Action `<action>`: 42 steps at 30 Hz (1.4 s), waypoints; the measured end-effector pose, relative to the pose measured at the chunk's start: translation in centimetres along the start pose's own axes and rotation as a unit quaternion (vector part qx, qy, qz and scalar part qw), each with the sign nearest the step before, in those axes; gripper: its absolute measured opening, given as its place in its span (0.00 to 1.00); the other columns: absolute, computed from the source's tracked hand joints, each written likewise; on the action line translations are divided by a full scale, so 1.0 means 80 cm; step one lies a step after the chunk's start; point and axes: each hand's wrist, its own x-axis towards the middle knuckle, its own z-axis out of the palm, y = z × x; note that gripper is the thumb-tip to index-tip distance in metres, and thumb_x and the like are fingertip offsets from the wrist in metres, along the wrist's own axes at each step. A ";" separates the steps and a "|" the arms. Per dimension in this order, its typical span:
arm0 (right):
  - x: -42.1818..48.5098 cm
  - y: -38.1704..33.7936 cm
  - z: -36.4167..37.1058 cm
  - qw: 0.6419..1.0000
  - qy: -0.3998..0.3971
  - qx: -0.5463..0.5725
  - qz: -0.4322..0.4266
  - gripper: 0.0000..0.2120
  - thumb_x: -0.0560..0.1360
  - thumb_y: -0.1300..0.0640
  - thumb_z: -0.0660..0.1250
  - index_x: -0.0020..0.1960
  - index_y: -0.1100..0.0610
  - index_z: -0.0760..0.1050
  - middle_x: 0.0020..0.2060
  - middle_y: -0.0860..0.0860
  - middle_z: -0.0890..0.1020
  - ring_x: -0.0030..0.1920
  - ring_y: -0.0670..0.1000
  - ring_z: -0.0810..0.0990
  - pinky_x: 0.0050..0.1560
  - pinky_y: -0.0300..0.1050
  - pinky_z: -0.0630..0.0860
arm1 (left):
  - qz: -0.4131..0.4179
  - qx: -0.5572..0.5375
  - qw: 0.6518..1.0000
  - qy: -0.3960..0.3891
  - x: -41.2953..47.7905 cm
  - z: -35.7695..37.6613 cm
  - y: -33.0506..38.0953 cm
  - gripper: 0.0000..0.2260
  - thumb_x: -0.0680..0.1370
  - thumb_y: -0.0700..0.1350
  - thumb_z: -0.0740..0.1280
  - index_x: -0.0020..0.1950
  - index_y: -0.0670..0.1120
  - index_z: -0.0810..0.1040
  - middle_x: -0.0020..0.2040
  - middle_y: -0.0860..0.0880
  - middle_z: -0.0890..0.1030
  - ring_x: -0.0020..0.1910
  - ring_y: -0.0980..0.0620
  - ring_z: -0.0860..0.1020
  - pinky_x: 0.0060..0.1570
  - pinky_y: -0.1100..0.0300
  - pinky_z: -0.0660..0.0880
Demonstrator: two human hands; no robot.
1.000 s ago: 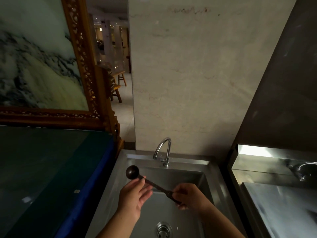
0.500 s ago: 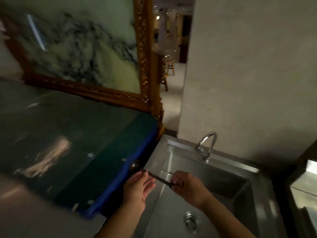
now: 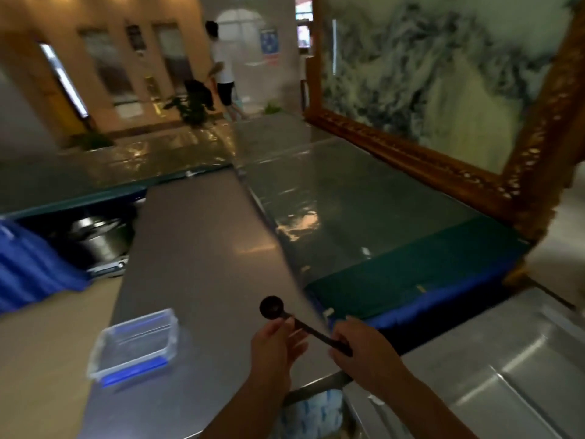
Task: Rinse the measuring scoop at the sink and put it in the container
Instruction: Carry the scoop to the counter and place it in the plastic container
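Swung left off the sink; scoop [image 3: 271, 307] now over bench [image 3: 196, 255]. Right hand [image 3: 364, 343] pinching handle, left hand [image 3: 273, 346] fingers loosely touching. Container [image 3: 136, 343] near bench edge, open steel beyond. No legible writing.

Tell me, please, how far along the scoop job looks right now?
The rinse looks done: the view faces the counter, with only the sink's edge at right. In hand: the right hand grips the handle of the dark measuring scoop while the left hand touches its stem. Left: setting it in the clear container, which sits open on the counter to the left.
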 end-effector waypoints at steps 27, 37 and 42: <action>0.185 -0.347 0.281 0.976 -0.046 -0.102 -0.184 0.02 0.73 0.61 0.66 0.44 0.55 0.76 0.43 0.50 0.75 0.48 0.51 0.74 0.43 0.40 0.68 | -0.037 -0.240 0.969 0.046 0.108 -0.421 0.178 0.06 0.79 0.37 0.62 0.52 0.38 0.77 0.50 0.38 0.81 0.49 0.40 0.82 0.36 0.53 0.83; 0.225 -0.340 0.336 0.977 -0.094 -0.087 -0.172 0.04 0.71 0.60 0.65 0.45 0.54 0.75 0.45 0.49 0.76 0.49 0.51 0.75 0.45 0.45 0.74 | -0.084 -0.279 0.955 0.060 0.151 -0.453 0.180 0.16 0.79 0.43 0.63 0.64 0.37 0.77 0.60 0.36 0.82 0.56 0.38 0.82 0.51 0.47 0.79; 0.249 -0.330 0.372 0.974 -0.121 -0.095 -0.169 0.05 0.70 0.55 0.67 0.45 0.52 0.74 0.46 0.49 0.76 0.47 0.52 0.76 0.44 0.47 0.76 | -0.082 -0.325 0.939 0.084 0.184 -0.463 0.176 0.22 0.81 0.53 0.57 0.66 0.38 0.74 0.58 0.38 0.83 0.60 0.38 0.79 0.54 0.45 0.76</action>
